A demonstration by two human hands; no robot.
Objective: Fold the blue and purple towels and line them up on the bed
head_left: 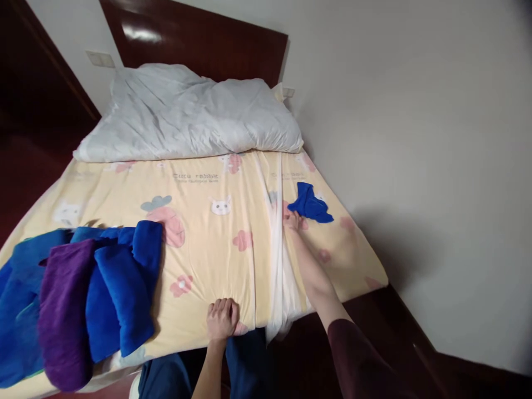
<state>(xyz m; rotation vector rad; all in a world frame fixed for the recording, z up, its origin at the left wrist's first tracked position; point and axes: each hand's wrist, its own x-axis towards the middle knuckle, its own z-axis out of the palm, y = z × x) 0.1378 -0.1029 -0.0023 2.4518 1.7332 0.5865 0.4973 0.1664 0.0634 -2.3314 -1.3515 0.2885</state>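
My left hand (pixel 222 320) rests as a fist on the near edge of the bed, knuckles up, and creases in the yellow printed sheet (pixel 208 255) run towards it. My right hand (pixel 293 220) is stretched out low over the sheet, fingers partly apart and seemingly empty. Its fingertips are beside the lower left edge of a crumpled blue cloth (pixel 311 205); whether they touch it I cannot tell. Just left of that hand, a white sheer strip of fabric (pixel 279 266) runs down the bed and hangs over the near edge.
Several blue cloths (pixel 120 299) and a purple cloth (pixel 66 316) lie overlapped at the bed's near left. A white quilt (pixel 187 113) is bunched against the dark wooden headboard (pixel 199 33). A grey wall (pixel 415 138) stands to the right.
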